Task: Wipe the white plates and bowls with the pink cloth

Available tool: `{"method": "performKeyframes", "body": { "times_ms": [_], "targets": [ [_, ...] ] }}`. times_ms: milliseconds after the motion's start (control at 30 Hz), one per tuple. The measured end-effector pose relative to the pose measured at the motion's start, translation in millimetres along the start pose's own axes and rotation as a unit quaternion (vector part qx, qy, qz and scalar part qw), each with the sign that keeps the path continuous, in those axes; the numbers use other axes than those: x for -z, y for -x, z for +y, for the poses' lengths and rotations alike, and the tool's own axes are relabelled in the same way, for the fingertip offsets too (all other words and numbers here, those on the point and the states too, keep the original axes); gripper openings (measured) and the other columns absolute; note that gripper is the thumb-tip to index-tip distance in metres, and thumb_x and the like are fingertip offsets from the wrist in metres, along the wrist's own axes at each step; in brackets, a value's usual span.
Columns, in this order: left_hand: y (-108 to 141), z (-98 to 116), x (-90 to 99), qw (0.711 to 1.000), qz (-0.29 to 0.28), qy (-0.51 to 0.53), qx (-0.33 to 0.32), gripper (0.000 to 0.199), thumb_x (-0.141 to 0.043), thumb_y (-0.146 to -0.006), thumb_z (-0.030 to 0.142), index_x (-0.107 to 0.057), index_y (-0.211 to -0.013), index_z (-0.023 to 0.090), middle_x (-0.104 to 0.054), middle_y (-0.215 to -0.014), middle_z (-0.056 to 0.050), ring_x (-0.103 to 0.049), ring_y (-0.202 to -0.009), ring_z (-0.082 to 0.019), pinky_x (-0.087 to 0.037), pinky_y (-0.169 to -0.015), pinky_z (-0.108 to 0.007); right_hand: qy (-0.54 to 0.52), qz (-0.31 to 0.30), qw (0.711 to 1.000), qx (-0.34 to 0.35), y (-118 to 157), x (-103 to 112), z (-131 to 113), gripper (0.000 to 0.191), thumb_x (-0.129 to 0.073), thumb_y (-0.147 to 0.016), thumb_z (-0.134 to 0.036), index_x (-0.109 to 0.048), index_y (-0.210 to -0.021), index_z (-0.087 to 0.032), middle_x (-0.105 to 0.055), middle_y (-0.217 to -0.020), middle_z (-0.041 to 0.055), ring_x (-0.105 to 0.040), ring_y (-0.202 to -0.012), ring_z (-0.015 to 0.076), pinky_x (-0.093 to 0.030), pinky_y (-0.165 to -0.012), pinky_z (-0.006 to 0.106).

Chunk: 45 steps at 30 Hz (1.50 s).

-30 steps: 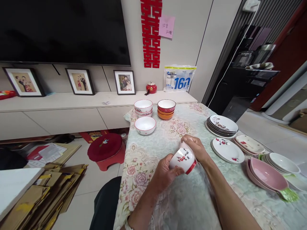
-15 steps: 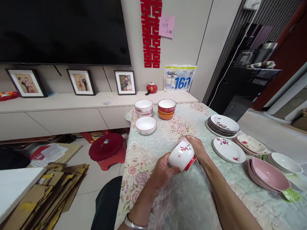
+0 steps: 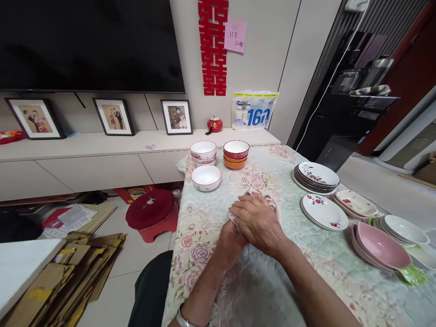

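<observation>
My left hand (image 3: 230,243) is closed around a small white bowl, low over the near middle of the table. Almost all of the bowl is hidden behind my hands. My right hand (image 3: 259,223) lies across the top of it, fingers together, pressing a pale pinkish cloth (image 3: 272,202) whose edge shows beyond the knuckles. Past my hands stands a single white bowl with a red rim (image 3: 206,177). Behind that are a stack of similar white bowls (image 3: 203,150) and a stack of red and orange bowls (image 3: 235,154).
On the right are a stack of dark-edged plates (image 3: 318,176), white flowered plates (image 3: 324,212), cream square dishes (image 3: 356,203), pink leaf-shaped bowls (image 3: 383,247) and white bowls (image 3: 407,230). A red stool (image 3: 152,209) stands left of the flowered tablecloth (image 3: 200,240).
My right hand has moved from the bowl's far rim to over its top, with the cloth under it. The bowl has turned and is now mostly covered.
</observation>
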<state>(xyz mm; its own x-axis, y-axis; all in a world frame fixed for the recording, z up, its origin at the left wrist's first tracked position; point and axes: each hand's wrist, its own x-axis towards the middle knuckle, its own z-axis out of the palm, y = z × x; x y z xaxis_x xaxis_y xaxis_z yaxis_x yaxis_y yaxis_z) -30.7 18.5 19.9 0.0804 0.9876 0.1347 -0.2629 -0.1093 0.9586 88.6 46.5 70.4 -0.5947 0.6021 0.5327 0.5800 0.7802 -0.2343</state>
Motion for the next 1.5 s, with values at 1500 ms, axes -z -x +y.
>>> {"method": "performKeyframes", "body": {
  "times_ms": [1500],
  "targets": [
    [8.4,-7.1,-11.9,0.996,0.008,0.084,0.018,0.034,-0.062,-0.081,0.028,-0.061,-0.113,0.015,-0.068,-0.097,-0.005,-0.057,-0.088,-0.02,-0.044,-0.083,-0.031,-0.324,0.244,0.822,-0.399,9.6,-39.9,35.3,0.039,-0.04,-0.09,-0.048,-0.066,-0.098,-0.02,-0.069,-0.1,0.0062,-0.059,-0.093,0.0221,-0.045,-0.081,0.031]
  ]
}}
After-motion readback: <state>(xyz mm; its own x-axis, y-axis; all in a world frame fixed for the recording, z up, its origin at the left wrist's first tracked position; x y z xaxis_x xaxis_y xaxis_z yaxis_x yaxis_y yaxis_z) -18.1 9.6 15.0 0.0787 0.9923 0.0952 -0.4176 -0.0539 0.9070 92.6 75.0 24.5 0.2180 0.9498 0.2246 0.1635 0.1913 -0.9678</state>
